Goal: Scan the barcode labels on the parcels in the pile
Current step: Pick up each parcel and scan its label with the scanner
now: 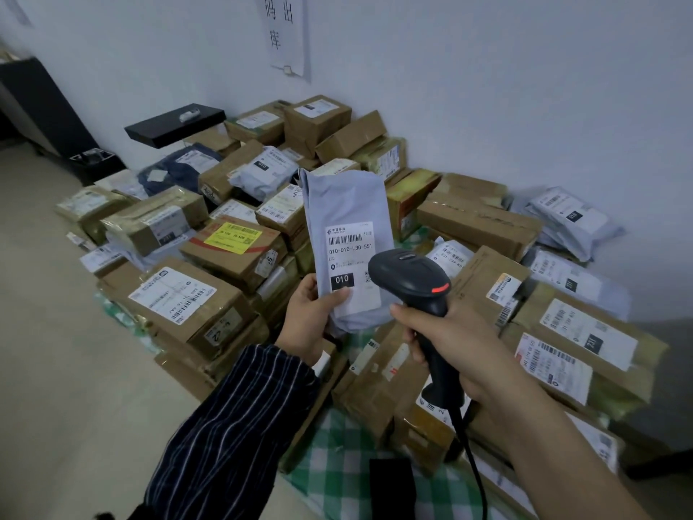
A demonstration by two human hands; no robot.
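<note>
My left hand (pixel 309 317) holds a grey poly-bag parcel (pixel 343 204) upright by its lower left corner, thumb on the white barcode label (pixel 350 257) marked 010. My right hand (pixel 450 339) grips the handle of a black corded barcode scanner (pixel 412 279). The scanner's head sits just right of and in front of the label, covering its right edge. Below and around lies the pile of parcels (pixel 232 249), brown cartons and grey bags, most with labels facing up.
The pile rests on a green checked cloth (pixel 337 463) along a white wall. A black flat box (pixel 176 123) sits at the back left, and a dark cabinet (pixel 41 103) stands further left. Beige floor (pixel 67 388) lies to the left. A dark object (pixel 392 482) lies on the cloth.
</note>
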